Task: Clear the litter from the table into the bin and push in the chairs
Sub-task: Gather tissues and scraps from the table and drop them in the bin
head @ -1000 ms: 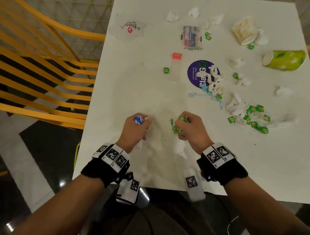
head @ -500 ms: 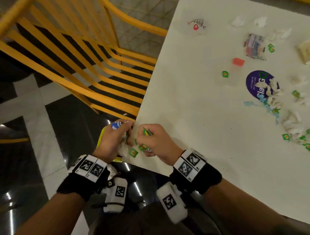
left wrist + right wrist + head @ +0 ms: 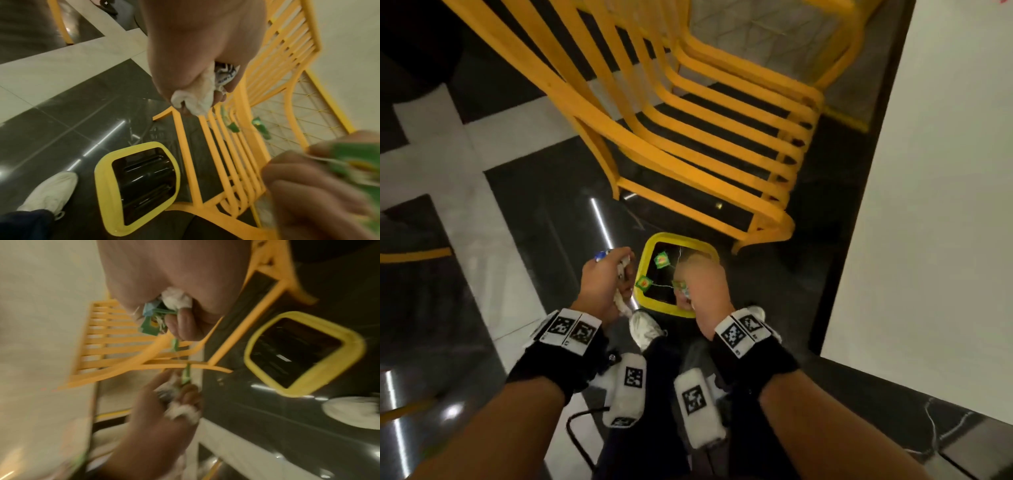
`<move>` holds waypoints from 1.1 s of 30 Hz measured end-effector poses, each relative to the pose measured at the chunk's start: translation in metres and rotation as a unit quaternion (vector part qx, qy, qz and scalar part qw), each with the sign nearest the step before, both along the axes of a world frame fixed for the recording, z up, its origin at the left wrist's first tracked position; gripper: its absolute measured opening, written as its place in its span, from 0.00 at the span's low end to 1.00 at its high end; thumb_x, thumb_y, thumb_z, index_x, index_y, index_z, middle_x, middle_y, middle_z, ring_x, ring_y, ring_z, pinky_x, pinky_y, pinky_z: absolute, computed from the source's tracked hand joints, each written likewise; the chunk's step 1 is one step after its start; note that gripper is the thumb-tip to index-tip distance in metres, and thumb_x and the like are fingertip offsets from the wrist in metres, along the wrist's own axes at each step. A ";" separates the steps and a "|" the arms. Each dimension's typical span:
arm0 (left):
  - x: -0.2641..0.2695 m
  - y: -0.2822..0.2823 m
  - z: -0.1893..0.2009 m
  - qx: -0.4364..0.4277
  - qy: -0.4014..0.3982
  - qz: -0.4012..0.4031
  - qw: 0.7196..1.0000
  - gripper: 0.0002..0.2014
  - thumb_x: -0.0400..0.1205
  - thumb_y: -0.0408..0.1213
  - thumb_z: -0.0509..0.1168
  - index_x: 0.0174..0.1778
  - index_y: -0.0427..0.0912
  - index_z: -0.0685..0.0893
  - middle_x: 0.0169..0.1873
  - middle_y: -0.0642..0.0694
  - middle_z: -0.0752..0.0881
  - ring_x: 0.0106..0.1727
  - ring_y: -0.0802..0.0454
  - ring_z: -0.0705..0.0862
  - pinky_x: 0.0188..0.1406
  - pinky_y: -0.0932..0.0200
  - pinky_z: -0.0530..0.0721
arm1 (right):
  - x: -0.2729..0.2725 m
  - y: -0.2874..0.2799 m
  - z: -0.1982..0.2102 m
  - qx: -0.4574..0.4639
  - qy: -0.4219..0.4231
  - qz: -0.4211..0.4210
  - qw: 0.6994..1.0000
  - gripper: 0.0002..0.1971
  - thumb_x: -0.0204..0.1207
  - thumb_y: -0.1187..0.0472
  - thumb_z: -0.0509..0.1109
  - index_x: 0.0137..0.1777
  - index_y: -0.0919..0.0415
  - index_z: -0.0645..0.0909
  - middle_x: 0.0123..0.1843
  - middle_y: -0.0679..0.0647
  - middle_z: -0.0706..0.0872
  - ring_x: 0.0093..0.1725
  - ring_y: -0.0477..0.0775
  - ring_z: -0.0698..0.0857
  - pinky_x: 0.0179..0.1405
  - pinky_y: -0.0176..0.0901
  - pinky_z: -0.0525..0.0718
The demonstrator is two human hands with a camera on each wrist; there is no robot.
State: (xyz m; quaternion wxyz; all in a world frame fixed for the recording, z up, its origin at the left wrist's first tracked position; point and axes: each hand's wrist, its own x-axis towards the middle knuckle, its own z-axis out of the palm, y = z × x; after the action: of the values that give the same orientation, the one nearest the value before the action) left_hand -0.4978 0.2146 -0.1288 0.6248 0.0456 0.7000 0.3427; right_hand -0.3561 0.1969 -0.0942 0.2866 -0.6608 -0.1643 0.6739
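Floor: glossy black-and-white tiles under a slatted yellow chair (image 3: 715, 137) beside the white table (image 3: 945, 171).
Bin: yellow-rimmed bin (image 3: 650, 301), black inside, stands below both hands.
Left hand (image 3: 602, 284): clenched on crumpled white tissue (image 3: 195, 97); other litter inside it hard to make out.
Right hand (image 3: 702, 284): blurred, gripping green wrappers (image 3: 151, 324); 2 more drift above the bin.
Hidden: the table's litter is out of frame.
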 end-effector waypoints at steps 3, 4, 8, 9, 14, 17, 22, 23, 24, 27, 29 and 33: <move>-0.012 -0.007 -0.047 -0.032 0.002 -0.002 0.999 0.11 0.77 0.34 0.63 0.28 0.40 0.78 0.16 0.46 0.72 0.09 0.56 0.64 0.12 0.74 0.61 | -0.007 0.006 -0.074 -0.086 -0.022 -0.063 0.994 0.16 0.72 0.71 0.61 0.27 0.56 0.65 0.23 0.53 0.66 0.18 0.49 0.65 0.21 0.36 0.58; -0.014 -0.010 -0.064 -0.039 -0.001 0.002 0.999 0.11 0.77 0.34 0.63 0.27 0.40 0.78 0.15 0.47 0.73 0.09 0.57 0.63 0.12 0.73 0.60 | -0.005 0.011 -0.101 -0.107 -0.027 -0.086 0.990 0.15 0.73 0.71 0.60 0.27 0.57 0.65 0.24 0.54 0.67 0.19 0.49 0.65 0.22 0.38 0.58; -0.016 -0.033 -0.126 -0.086 -0.024 0.022 0.996 0.14 0.76 0.33 0.61 0.23 0.43 0.78 0.18 0.46 0.70 0.10 0.57 0.62 0.12 0.71 0.60 | 0.009 0.026 -0.197 -0.176 -0.083 -0.083 0.977 0.12 0.75 0.67 0.61 0.29 0.60 0.70 0.26 0.55 0.70 0.22 0.50 0.67 0.23 0.38 0.65; -0.014 -0.040 -0.141 -0.103 -0.035 0.032 0.994 0.13 0.76 0.34 0.61 0.24 0.43 0.76 0.20 0.47 0.69 0.11 0.57 0.61 0.11 0.71 0.60 | 0.013 0.027 -0.219 -0.191 -0.094 -0.075 0.974 0.12 0.75 0.66 0.62 0.30 0.60 0.71 0.26 0.55 0.71 0.22 0.50 0.68 0.25 0.39 0.68; -0.007 -0.064 -0.184 -0.150 -0.065 0.049 0.985 0.09 0.78 0.36 0.60 0.31 0.45 0.76 0.23 0.47 0.69 0.11 0.59 0.61 0.09 0.71 0.59 | 0.022 0.030 -0.288 -0.208 -0.163 0.046 0.964 0.05 0.74 0.62 0.66 0.42 0.64 0.80 0.38 0.60 0.83 0.31 0.54 0.79 0.33 0.42 0.76; -0.003 -0.073 -0.194 -0.161 -0.068 0.047 0.984 0.11 0.79 0.35 0.58 0.29 0.45 0.75 0.21 0.48 0.70 0.12 0.59 0.60 0.09 0.71 0.59 | 0.025 0.029 -0.303 -0.211 -0.164 0.006 0.964 0.20 0.77 0.57 0.66 0.64 0.69 0.76 0.62 0.67 0.85 0.37 0.51 0.81 0.37 0.41 0.79; -0.001 -0.071 -0.198 -0.162 -0.077 0.071 0.981 0.10 0.80 0.41 0.61 0.33 0.43 0.79 0.19 0.48 0.73 0.12 0.59 0.62 0.10 0.69 0.61 | 0.021 0.034 -0.318 -0.229 -0.145 0.033 0.962 0.11 0.76 0.62 0.66 0.55 0.66 0.75 0.46 0.61 0.80 0.46 0.60 0.81 0.49 0.54 0.86; 0.000 -0.069 -0.198 -0.158 -0.076 0.071 0.982 0.10 0.80 0.41 0.61 0.35 0.42 0.79 0.19 0.48 0.73 0.12 0.59 0.63 0.10 0.69 0.61 | 0.020 0.034 -0.319 -0.238 -0.150 0.033 0.959 0.07 0.76 0.61 0.65 0.51 0.63 0.74 0.45 0.58 0.79 0.47 0.59 0.80 0.54 0.57 0.84; 0.000 -0.067 -0.198 -0.155 -0.074 0.072 0.982 0.10 0.80 0.42 0.61 0.37 0.41 0.80 0.19 0.48 0.73 0.12 0.59 0.63 0.10 0.69 0.61 | 0.020 0.035 -0.324 -0.230 -0.162 0.052 0.958 0.06 0.76 0.60 0.65 0.50 0.61 0.74 0.42 0.57 0.79 0.48 0.60 0.79 0.58 0.59 0.83; 0.002 -0.062 -0.196 -0.147 -0.067 0.066 0.985 0.09 0.80 0.41 0.61 0.38 0.40 0.80 0.19 0.48 0.73 0.13 0.58 0.63 0.11 0.68 0.61 | 0.022 0.034 -0.332 -0.232 -0.157 0.110 0.954 0.14 0.74 0.56 0.65 0.55 0.63 0.79 0.47 0.61 0.84 0.52 0.66 0.81 0.62 0.63 0.81; 0.003 -0.059 -0.196 -0.147 -0.065 0.064 0.985 0.09 0.80 0.40 0.61 0.38 0.40 0.80 0.20 0.48 0.73 0.13 0.58 0.63 0.11 0.68 0.61 | 0.028 0.029 -0.339 -0.236 -0.167 0.148 0.946 0.19 0.73 0.54 0.64 0.59 0.65 0.79 0.58 0.65 0.84 0.57 0.71 0.81 0.62 0.61 0.81; 0.005 -0.054 -0.198 -0.147 -0.032 0.069 0.986 0.07 0.79 0.39 0.62 0.43 0.39 0.80 0.25 0.45 0.72 0.14 0.58 0.63 0.11 0.67 0.62 | 0.028 0.030 -0.304 -0.171 -0.275 0.225 0.919 0.15 0.79 0.60 0.60 0.59 0.67 0.80 0.56 0.66 0.84 0.57 0.70 0.82 0.48 0.48 0.78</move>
State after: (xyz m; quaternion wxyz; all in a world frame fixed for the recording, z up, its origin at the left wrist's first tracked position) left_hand -0.4928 0.1603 -0.3271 0.6219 -0.1062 0.7238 0.2794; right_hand -0.3284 0.2271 -0.3985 -0.0468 -0.8044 -0.2634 0.5305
